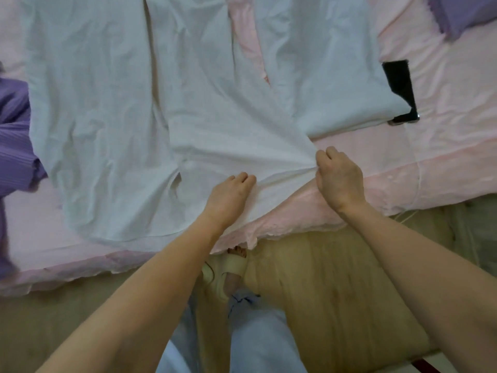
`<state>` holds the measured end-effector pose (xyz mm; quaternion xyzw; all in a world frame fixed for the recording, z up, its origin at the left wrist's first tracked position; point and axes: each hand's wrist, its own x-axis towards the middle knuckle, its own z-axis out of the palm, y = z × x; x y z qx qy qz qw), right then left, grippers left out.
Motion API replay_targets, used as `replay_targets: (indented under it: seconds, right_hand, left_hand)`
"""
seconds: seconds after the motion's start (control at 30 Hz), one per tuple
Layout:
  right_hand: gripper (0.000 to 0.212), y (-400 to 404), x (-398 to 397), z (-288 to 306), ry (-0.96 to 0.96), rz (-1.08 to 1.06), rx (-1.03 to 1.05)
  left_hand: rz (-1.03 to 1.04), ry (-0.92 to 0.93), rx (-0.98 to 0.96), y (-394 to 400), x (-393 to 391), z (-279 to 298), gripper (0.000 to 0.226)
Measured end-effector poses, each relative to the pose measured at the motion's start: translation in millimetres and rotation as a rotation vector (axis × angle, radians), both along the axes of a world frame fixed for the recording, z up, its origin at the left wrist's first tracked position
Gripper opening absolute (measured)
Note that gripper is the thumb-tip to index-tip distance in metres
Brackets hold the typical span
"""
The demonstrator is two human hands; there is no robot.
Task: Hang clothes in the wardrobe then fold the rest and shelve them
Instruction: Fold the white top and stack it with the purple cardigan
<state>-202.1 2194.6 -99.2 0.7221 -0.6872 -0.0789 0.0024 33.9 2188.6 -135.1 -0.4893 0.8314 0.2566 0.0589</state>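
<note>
A large white garment (113, 98) lies spread flat over the pink bed sheet (443, 146), wrinkled, with a sleeve-like part reaching to the right. My left hand (228, 195) rests with curled fingers on the garment's near edge, pressing it against the bed. My right hand (338, 176) pinches a bunched fold of the same white cloth at its near right corner, and creases radiate from the pinch. The fingertips of both hands are tucked into the fabric.
A black phone (400, 90) with a white cable lies on the bed at right, partly under the white cloth. Purple garments sit at the left edge (16, 135) and far right corner (462, 14). Wooden floor (336, 286), my slippered foot and light trousers are below.
</note>
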Motion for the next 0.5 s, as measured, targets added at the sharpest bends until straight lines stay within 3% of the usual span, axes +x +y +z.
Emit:
replay_targets:
  seconds: [0.13,0.23,0.33,0.4,0.5]
  right_hand:
    - [0.017,-9.0,3.9,-9.1,-0.021,-0.069,0.089]
    - [0.020,-3.5,54.0,-12.6,-0.227,0.193,0.034]
    - [0.023,11.8,121.9,-20.8,-0.380,0.473,0.132]
    - [0.029,17.4,156.5,-32.8,-0.379,0.572,0.186]
    - [0.043,18.5,179.1,-47.5,-0.226,0.588,0.283]
  left_hand:
    - [-0.032,0.064,-0.007,9.7,26.7,2.0,0.034]
    - [0.056,0.055,-0.135,29.7,74.0,3.7,0.036]
    - [0.112,-0.051,-0.134,48.9,121.1,-3.5,0.044]
    - [0.091,-0.127,-0.098,54.8,140.5,-11.3,0.048]
    - [0.050,-0.162,-0.134,53.2,139.6,-18.3,0.043]
